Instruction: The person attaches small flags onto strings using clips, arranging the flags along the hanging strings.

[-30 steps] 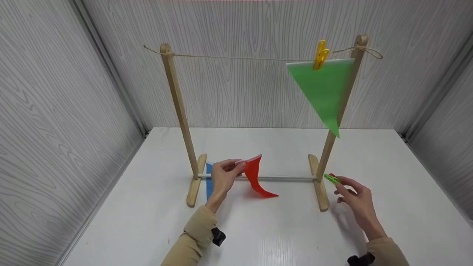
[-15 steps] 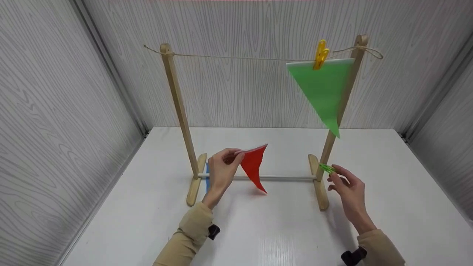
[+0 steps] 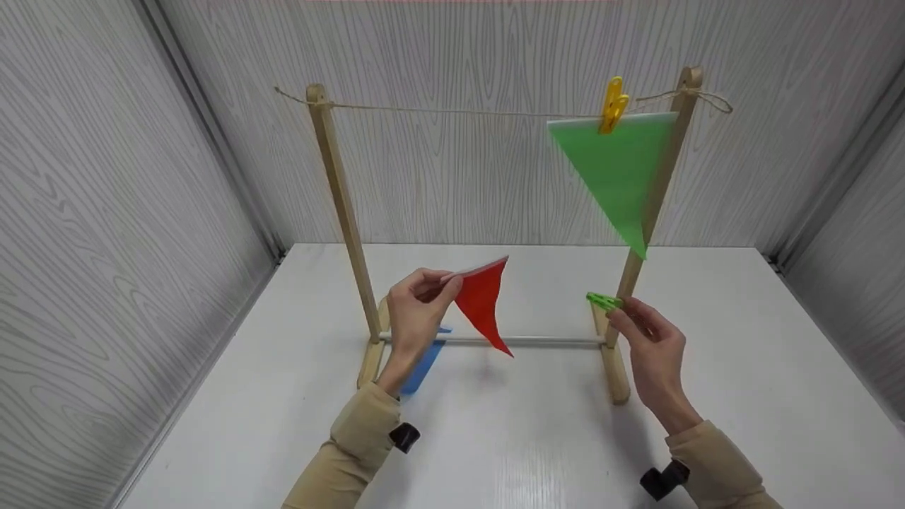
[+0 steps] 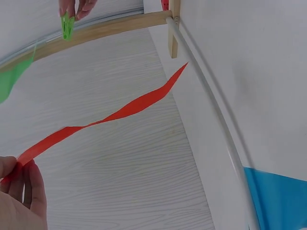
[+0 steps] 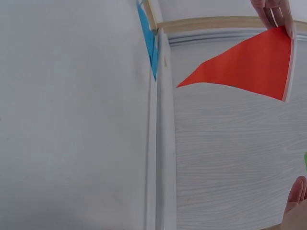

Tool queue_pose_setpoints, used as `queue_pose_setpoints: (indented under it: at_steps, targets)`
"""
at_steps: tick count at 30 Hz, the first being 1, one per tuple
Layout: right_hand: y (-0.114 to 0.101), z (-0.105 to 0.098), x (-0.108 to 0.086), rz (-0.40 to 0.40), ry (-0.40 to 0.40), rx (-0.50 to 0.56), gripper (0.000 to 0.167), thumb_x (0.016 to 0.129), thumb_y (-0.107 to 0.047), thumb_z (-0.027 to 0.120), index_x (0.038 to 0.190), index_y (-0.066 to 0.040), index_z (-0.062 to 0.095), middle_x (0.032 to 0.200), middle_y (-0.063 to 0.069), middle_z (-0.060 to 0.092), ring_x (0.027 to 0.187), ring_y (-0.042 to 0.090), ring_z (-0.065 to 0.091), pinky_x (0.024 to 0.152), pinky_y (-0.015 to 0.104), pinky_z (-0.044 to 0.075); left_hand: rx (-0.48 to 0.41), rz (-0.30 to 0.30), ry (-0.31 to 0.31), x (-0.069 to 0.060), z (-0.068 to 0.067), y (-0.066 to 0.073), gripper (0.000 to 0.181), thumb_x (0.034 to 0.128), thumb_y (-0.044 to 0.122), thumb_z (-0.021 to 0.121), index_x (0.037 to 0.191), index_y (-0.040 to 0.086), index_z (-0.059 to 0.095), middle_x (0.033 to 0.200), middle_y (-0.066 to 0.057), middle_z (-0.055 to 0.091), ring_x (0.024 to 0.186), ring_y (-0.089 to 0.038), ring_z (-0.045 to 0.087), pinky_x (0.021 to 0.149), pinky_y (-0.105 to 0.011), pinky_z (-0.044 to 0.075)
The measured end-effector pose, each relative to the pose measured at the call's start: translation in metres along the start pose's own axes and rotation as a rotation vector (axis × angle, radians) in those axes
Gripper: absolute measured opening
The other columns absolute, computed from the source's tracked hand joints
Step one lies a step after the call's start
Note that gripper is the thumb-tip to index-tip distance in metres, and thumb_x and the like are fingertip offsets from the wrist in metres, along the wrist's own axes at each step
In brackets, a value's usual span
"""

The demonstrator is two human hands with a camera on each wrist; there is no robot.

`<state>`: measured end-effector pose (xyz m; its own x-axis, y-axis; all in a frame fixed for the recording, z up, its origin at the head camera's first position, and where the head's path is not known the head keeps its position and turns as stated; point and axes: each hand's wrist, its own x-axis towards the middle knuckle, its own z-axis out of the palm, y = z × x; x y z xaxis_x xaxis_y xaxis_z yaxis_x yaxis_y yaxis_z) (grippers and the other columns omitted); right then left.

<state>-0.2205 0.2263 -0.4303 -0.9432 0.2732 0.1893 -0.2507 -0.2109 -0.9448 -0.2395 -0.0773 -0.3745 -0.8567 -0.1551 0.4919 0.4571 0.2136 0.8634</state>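
Forward and aloft, the left hand pinches a red pennant, the right hand a green clothespin.

Between the left hand and right hand hangs one pennant, left of and below another pennant on the string, with a third pennant near the left post.

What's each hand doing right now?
Left hand: closed, pinching the red pennant by its white top edge.
Right hand: closed, pinching the green clothespin.
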Motion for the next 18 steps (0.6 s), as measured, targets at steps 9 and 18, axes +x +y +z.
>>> queue_pose_setpoints:
  at_steps: [9, 18]
  targets:
    - [-0.015, 0.030, 0.006, -0.079, -0.033, 0.075, 0.034, 0.097, 0.000, 0.062, 0.129, 0.009, 0.058, 0.109, 0.001, 0.068, 0.098, 0.010, 0.072, 0.094, 0.022, 0.056, -0.190, -0.150, -0.005, 0.011, -0.005, 0.015, 0.020, 0.0923, 0.010, 0.072, 0.109, -0.001, 0.071, 0.105, -0.017, 0.076, 0.096, -0.023, 0.074, 0.089, -0.034, 0.060]
    - [-0.033, 0.063, 0.016, -0.174, -0.098, 0.142, 0.031, 0.095, 0.004, 0.063, 0.126, 0.007, 0.063, 0.108, 0.002, 0.071, 0.095, 0.013, 0.071, 0.092, 0.022, 0.057, -0.299, -0.225, -0.004, 0.022, -0.011, 0.019, 0.025, 0.0936, 0.008, 0.070, 0.117, 0.000, 0.067, 0.114, -0.017, 0.073, 0.104, -0.026, 0.072, 0.094, -0.037, 0.058]
